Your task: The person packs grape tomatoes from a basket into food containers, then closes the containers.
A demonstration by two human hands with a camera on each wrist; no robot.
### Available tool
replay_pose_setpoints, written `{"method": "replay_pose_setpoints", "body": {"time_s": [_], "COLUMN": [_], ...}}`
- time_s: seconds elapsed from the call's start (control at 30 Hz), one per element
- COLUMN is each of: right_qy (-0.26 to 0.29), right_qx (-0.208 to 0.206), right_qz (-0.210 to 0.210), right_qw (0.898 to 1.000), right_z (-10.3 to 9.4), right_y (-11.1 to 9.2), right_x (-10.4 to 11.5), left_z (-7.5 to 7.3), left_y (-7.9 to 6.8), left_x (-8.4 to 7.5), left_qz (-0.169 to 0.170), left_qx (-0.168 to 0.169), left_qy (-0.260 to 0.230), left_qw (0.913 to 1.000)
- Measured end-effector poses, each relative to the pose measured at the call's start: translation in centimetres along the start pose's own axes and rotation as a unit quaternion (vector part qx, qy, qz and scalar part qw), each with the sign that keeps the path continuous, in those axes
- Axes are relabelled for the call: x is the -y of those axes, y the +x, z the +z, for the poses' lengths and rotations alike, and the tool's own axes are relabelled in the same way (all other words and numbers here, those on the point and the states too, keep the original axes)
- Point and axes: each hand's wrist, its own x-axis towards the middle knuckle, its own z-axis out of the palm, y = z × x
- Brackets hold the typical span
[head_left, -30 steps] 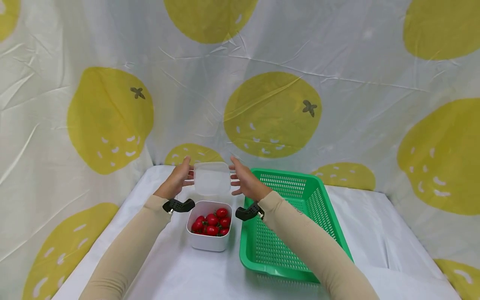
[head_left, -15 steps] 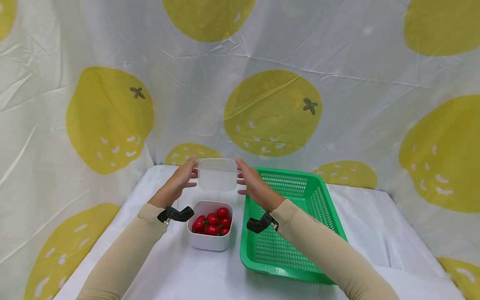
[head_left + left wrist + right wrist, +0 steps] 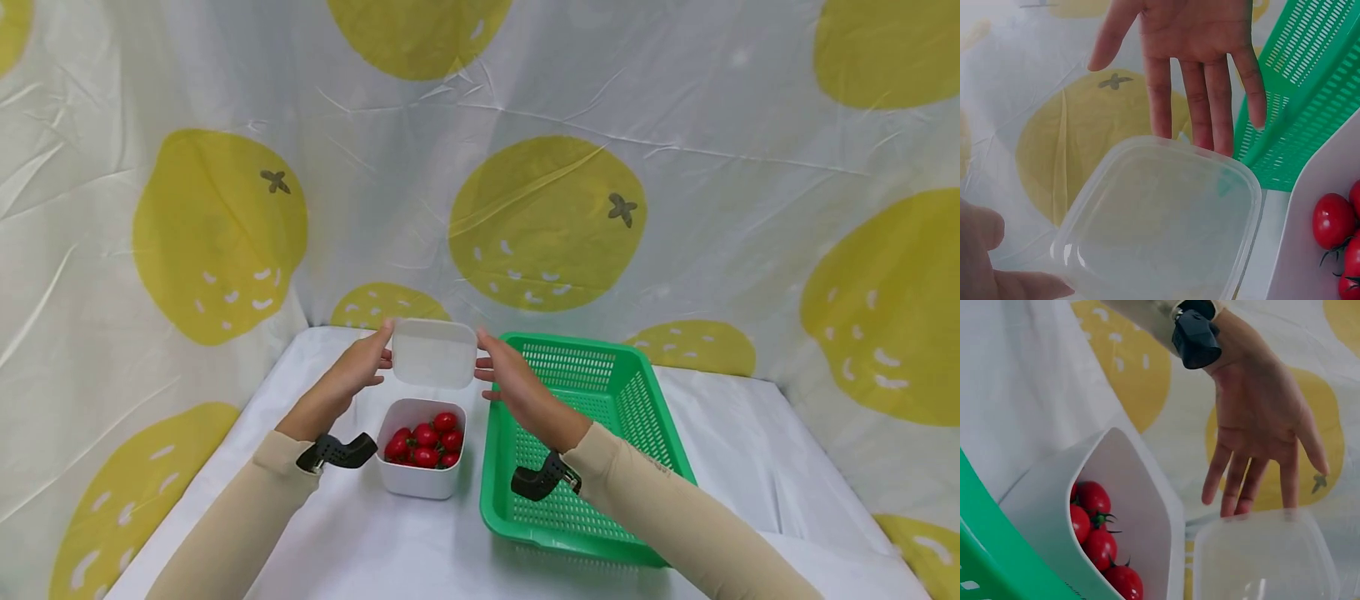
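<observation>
A translucent rectangular plastic lid (image 3: pixel 434 354) is held up between my two hands, tilted, above and beyond a white container. My left hand (image 3: pixel 347 379) touches its left edge with straight fingers, as the right wrist view shows on that hand (image 3: pixel 1260 412). Opposite it, my right hand (image 3: pixel 519 382) supports the right edge on extended fingertips; the left wrist view shows its thumb apart from the lid (image 3: pixel 1166 212). Below stands the uncovered white container (image 3: pixel 420 481), with several red cherry tomatoes (image 3: pixel 425 435) inside, some bearing green stems.
A green perforated plastic basket (image 3: pixel 495 500) stands right of the container, partly under my right forearm. White cloth (image 3: pixel 352 542) covers the table. A curtain with yellow fruit prints (image 3: pixel 375 208) rises behind.
The lid has shifted slightly right and its tilt has changed a little. Both wrists have come lower and farther apart. The container and basket have stayed in place.
</observation>
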Motion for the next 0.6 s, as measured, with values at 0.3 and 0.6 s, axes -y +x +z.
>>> {"method": "replay_pose_setpoints", "body": {"time_s": [0.3, 0.6], "right_qy": [-0.002, -0.007], "right_qx": [0.022, 0.039], "right_qz": [-0.023, -0.03], "right_qw": [0.999, 0.999], "right_z": [0.3, 0.4], "right_y": [-1.7, -2.1], "right_x": [-0.7, -1.6], "left_z": [0.2, 0.0], "left_y": [-2.2, -2.8], "left_x": [2.2, 4.5], "left_qz": [0.063, 0.108], "left_qx": [0.007, -0.002], "left_qy": [-0.008, -0.03], "left_qw": [0.998, 0.9937]}}
